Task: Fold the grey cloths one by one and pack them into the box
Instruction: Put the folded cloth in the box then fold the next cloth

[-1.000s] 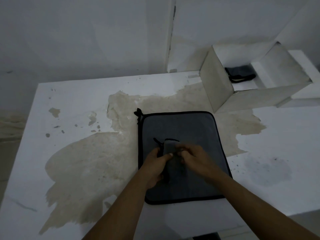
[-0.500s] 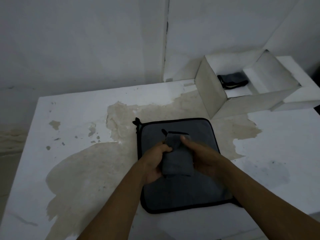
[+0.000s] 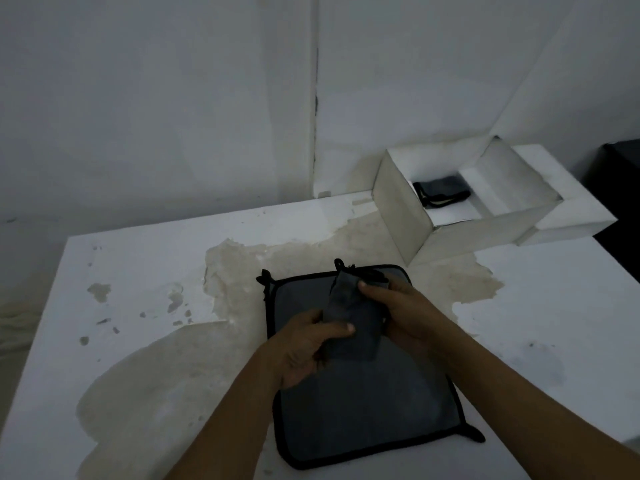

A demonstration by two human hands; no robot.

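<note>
1. As I look down through the head view, my left hand (image 3: 301,351) and my right hand (image 3: 405,306) meet over the middle of the white table (image 3: 138,265), both gripping one small folded grey cloth (image 3: 353,306).
2. My left hand pinches the near part of that folded cloth, thumb on top and the other fingers curled underneath.
3. My right hand grasps its far right side, thumb pressed on the upper face close to the far end and fingers wrapped behind.
4. That folded cloth is lifted clear of the table and tilted, its far end higher, with a black-trimmed corner poking up past my right thumb.
5. Below my hands a second grey cloth (image 3: 363,410) lies spread flat on the table, edged in black, with a small black loop (image 3: 265,277) at its far left corner.
6. Ahead and to the right the open white box (image 3: 398,216) sits on the table against the wall (image 3: 173,98), well apart from my hands.
7. Inside the box, on its floor toward the back, lies another folded dark grey cloth (image 3: 443,188).
8. A large beige stain (image 3: 166,375) spreads across the table to the left of the flat cloth and up toward the box.
</note>
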